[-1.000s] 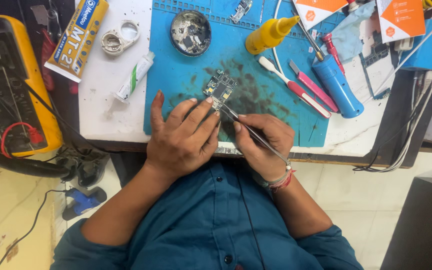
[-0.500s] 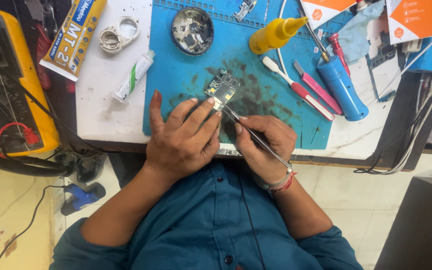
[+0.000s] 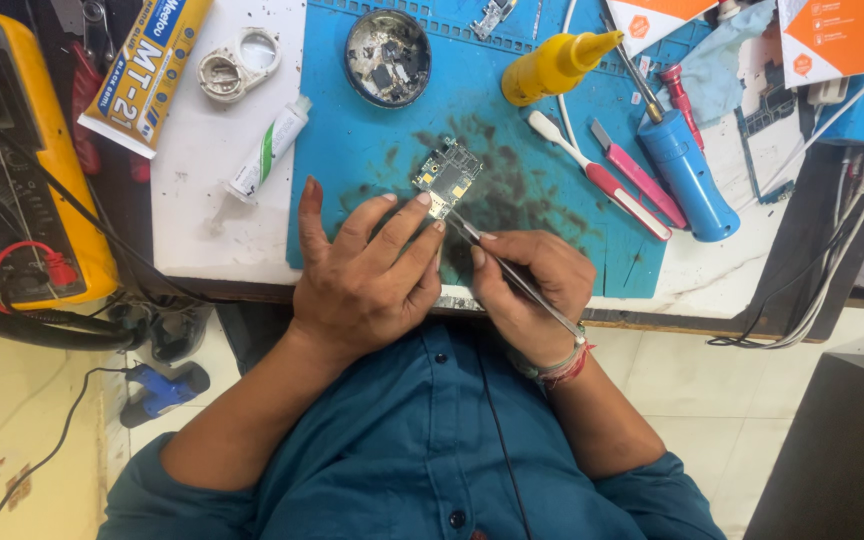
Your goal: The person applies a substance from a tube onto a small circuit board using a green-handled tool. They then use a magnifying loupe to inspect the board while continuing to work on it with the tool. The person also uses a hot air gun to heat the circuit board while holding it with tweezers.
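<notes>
A small circuit board (image 3: pixel 447 175) lies on the stained blue work mat (image 3: pixel 372 150). My left hand (image 3: pixel 367 275) rests flat on the mat, its fingertips touching the board's near edge. My right hand (image 3: pixel 527 285) grips metal tweezers (image 3: pixel 507 272); their tip reaches the board's lower right corner. Both forearms come from blue sleeves at the bottom of the head view.
On the mat stand a round dish of small parts (image 3: pixel 387 45), a yellow squeeze bottle (image 3: pixel 552 65), a toothbrush (image 3: pixel 597 175), a pink tool (image 3: pixel 637 175) and a blue cylinder (image 3: pixel 687 175). A white tube (image 3: pixel 270 145) and a yellow multimeter (image 3: pixel 12 160) lie left. Cables hang at the right.
None of the objects moved. Both hands stay at the board; the view shifted slightly.
</notes>
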